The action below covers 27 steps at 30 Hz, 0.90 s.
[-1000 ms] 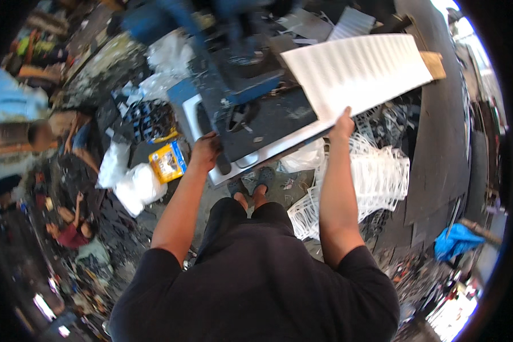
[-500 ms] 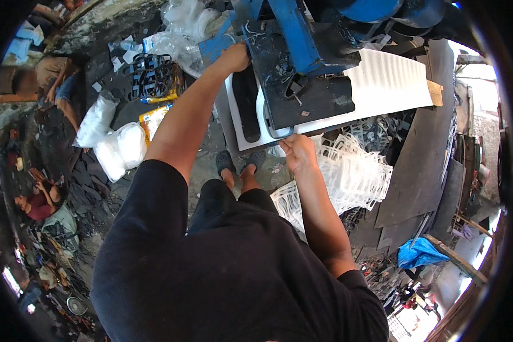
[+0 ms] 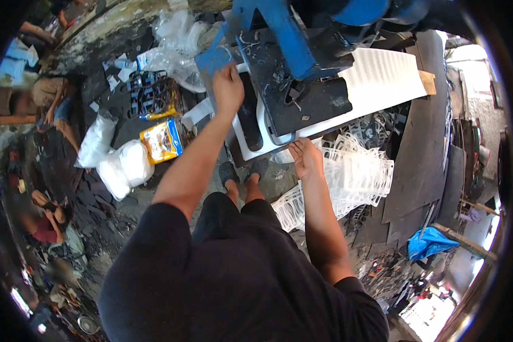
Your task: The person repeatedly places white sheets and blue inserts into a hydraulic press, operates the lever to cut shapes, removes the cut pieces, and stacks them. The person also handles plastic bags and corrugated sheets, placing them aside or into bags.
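Observation:
A white foam sheet (image 3: 385, 71) with long rounded cut-outs lies under a black plate (image 3: 279, 105) of a blue press machine (image 3: 290, 43). Through one cut-out at the sheet's left end, a dark surface (image 3: 249, 117) shows. My left hand (image 3: 228, 94) is closed beside that end, over the sheet's left edge; whatever its fingers hold is hidden. At the near edge of the sheet my right hand (image 3: 306, 158) has its fingers curled together, close to the curved grey-blue rim of a cutting die (image 3: 283, 138) that sticks out from beneath the plate. Its grip is too small to make out.
Below the sheet, to the right, lies a pile of white cut-out scrap sheets (image 3: 359, 174). Dark sheets (image 3: 413, 137) lean at the right. White bundles (image 3: 122, 162), a yellow package (image 3: 161, 141) and clear plastic (image 3: 179, 43) lie left. Other people (image 3: 54, 102) sit at the far left.
My left hand has come nearer to me along the sheet's left end, from the plate's far corner. My right hand has shifted slightly right and nearer. The view has tilted a little.

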Each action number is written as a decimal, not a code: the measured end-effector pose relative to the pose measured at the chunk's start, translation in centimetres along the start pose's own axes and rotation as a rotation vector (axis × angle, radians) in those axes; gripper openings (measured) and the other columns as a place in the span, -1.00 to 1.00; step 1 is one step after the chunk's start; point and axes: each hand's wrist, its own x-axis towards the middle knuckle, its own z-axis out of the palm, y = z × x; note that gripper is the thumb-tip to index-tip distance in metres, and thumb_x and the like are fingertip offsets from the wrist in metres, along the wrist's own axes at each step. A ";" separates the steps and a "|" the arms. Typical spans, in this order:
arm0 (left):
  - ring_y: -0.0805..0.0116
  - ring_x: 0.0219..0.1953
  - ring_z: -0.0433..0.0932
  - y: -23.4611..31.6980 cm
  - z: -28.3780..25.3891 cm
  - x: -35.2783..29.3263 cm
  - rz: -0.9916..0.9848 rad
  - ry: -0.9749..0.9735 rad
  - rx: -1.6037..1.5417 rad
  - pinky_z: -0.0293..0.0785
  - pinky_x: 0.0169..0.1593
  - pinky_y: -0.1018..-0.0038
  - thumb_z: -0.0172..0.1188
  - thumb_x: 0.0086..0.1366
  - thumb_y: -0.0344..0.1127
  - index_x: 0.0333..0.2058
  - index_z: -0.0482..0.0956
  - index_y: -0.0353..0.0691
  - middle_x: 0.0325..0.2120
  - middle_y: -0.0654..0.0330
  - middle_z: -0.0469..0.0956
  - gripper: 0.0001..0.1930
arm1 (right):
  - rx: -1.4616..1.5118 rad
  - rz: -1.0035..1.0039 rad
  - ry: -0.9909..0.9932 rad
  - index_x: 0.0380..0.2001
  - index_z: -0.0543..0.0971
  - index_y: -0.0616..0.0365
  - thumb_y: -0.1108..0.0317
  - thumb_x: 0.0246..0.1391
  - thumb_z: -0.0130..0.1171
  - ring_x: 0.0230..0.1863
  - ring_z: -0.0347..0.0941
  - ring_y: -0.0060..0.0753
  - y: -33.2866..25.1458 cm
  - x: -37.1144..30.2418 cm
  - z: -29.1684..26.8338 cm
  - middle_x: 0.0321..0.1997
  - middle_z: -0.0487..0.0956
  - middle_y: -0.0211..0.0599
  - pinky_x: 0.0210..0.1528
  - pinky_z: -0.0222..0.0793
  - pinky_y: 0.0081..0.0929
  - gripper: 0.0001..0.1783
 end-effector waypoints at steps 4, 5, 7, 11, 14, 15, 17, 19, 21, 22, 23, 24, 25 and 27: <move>0.23 -0.11 0.56 -1.9 1.7 -6.3 -0.462 -0.280 -0.348 0.39 0.00 0.36 -0.02 0.44 0.08 -0.03 0.59 -0.34 -0.14 0.08 0.63 -0.47 | 0.017 -0.069 0.000 -0.09 0.47 0.43 0.35 0.24 0.12 -0.06 0.49 -0.28 0.8 0.4 0.3 -0.16 0.54 -0.15 0.08 0.46 -0.38 -0.69; 0.25 -0.12 0.55 -1.9 1.8 -6.5 -0.579 -0.329 -0.452 0.38 0.00 0.37 -0.01 0.43 0.12 -0.03 0.59 -0.37 -0.16 0.12 0.64 -0.43 | 0.016 -0.093 -0.002 -0.10 0.47 0.43 0.33 0.25 0.13 -0.08 0.49 -0.29 1.0 0.4 0.3 -0.17 0.54 -0.16 0.08 0.47 -0.39 -0.68; 0.28 -0.14 0.52 -1.1 1.6 -6.3 -0.608 -0.322 -0.482 0.38 -0.02 0.38 -0.02 0.40 0.22 -0.02 0.58 -0.37 -0.18 0.13 0.62 -0.35 | 0.024 -0.135 -0.002 -0.11 0.48 0.44 0.31 0.25 0.15 -0.10 0.50 -0.31 1.3 0.6 0.0 -0.18 0.54 -0.17 0.05 0.49 -0.40 -0.66; 0.29 -0.18 0.49 0.7 1.1 -5.1 -0.654 -0.298 -0.279 0.38 -0.06 0.37 -0.13 0.21 0.56 0.03 0.53 -0.41 -0.17 0.11 0.57 -0.03 | 0.048 -0.178 0.001 -0.16 0.51 0.44 0.31 0.23 0.18 -0.14 0.51 -0.35 1.3 1.6 -0.3 -0.19 0.54 -0.19 0.00 0.52 -0.43 -0.67; 0.15 -0.01 0.49 0.7 0.9 -4.2 -0.635 -0.375 -0.289 0.31 0.10 0.33 -0.27 0.12 0.68 0.04 0.51 -0.50 -0.10 -0.03 0.56 0.15 | 0.046 -0.192 -0.012 -0.14 0.51 0.44 0.32 0.23 0.18 -0.15 0.51 -0.37 0.9 2.4 -0.1 -0.19 0.54 -0.20 -0.01 0.53 -0.43 -0.67; 0.17 -0.02 0.48 0.7 0.7 -3.7 -0.674 -0.416 -0.307 0.30 0.10 0.34 -0.27 0.12 0.68 0.04 0.50 -0.52 -0.11 -0.02 0.56 0.16 | 0.048 -0.191 -0.013 -0.13 0.51 0.44 0.32 0.23 0.18 -0.15 0.51 -0.37 0.8 2.5 0.0 -0.19 0.54 -0.20 -0.01 0.53 -0.43 -0.67; 0.30 -0.16 0.48 0.9 0.6 -3.8 -0.694 -0.373 -0.322 0.35 -0.04 0.43 -0.18 0.12 0.66 -0.09 0.55 -0.46 -0.25 0.12 0.55 0.06 | 0.051 -0.188 -0.018 -0.12 0.51 0.45 0.33 0.23 0.17 -0.15 0.51 -0.37 0.6 2.9 0.1 -0.18 0.54 -0.20 -0.01 0.53 -0.43 -0.67; 0.36 -0.23 0.46 3.4 -0.3 -4.1 -0.758 -0.392 -0.327 0.36 -0.11 0.48 -0.13 0.12 0.64 -0.16 0.57 -0.39 -0.31 0.20 0.52 0.00 | 0.068 -0.186 -0.016 -0.08 0.50 0.43 0.33 0.25 0.13 -0.14 0.51 -0.38 0.3 3.3 0.0 -0.18 0.55 -0.23 0.01 0.52 -0.43 -0.68; 0.41 -0.26 0.45 3.7 0.0 -4.1 -0.722 -0.418 -0.457 0.37 -0.14 0.49 -0.13 0.18 0.59 -0.16 0.53 -0.33 -0.33 0.27 0.48 -0.09 | 0.082 -0.193 -0.027 -0.08 0.49 0.38 0.33 0.28 0.08 -0.13 0.52 -0.38 0.0 3.8 0.1 -0.17 0.56 -0.25 0.00 0.50 -0.44 -0.70; 0.37 -0.20 0.47 2.9 0.6 -4.0 -0.697 -0.422 -0.563 0.38 -0.09 0.47 -0.14 0.20 0.57 -0.07 0.51 -0.33 -0.25 0.24 0.51 -0.08 | 0.068 -0.190 -0.021 -0.08 0.49 0.38 0.35 0.29 0.06 -0.13 0.53 -0.38 -0.3 3.9 0.2 -0.17 0.56 -0.25 0.00 0.50 -0.44 -0.72; 0.34 -0.13 0.49 2.1 1.1 -3.7 -0.670 -0.425 -0.669 0.40 -0.03 0.44 -0.16 0.22 0.56 0.01 0.48 -0.34 -0.18 0.21 0.53 -0.07 | 0.054 -0.187 -0.015 -0.09 0.49 0.38 0.36 0.30 0.04 -0.13 0.53 -0.37 -0.7 4.0 0.3 -0.17 0.57 -0.24 0.00 0.51 -0.44 -0.73; 0.31 -0.04 0.47 2.6 1.5 -3.4 -0.645 -0.437 -0.724 0.38 0.04 0.39 -0.17 0.23 0.55 0.09 0.41 -0.30 -0.07 0.20 0.50 -0.08 | 0.044 -0.189 -0.006 -0.09 0.49 0.38 0.37 0.31 0.02 -0.13 0.53 -0.37 -1.2 4.5 0.3 -0.17 0.57 -0.24 0.00 0.51 -0.44 -0.74; 0.27 0.05 0.44 2.9 1.8 -3.2 -0.620 -0.449 -0.779 0.35 0.11 0.34 -0.19 0.24 0.54 0.18 0.34 -0.26 0.03 0.18 0.47 -0.08 | 0.071 -0.197 -0.012 -0.11 0.50 0.36 0.38 0.31 0.00 -0.15 0.53 -0.38 -1.6 5.1 0.3 -0.17 0.57 -0.25 -0.02 0.51 -0.45 -0.75; 0.22 0.21 0.36 3.6 2.2 -2.8 -0.619 -0.497 -0.878 0.28 0.23 0.25 -0.20 0.25 0.53 0.30 0.21 -0.17 0.20 0.18 0.37 -0.07 | 0.126 -0.212 -0.022 -0.13 0.51 0.32 0.39 0.33 -0.03 -0.18 0.52 -0.40 -1.9 6.6 0.1 -0.18 0.57 -0.27 -0.06 0.50 -0.47 -0.78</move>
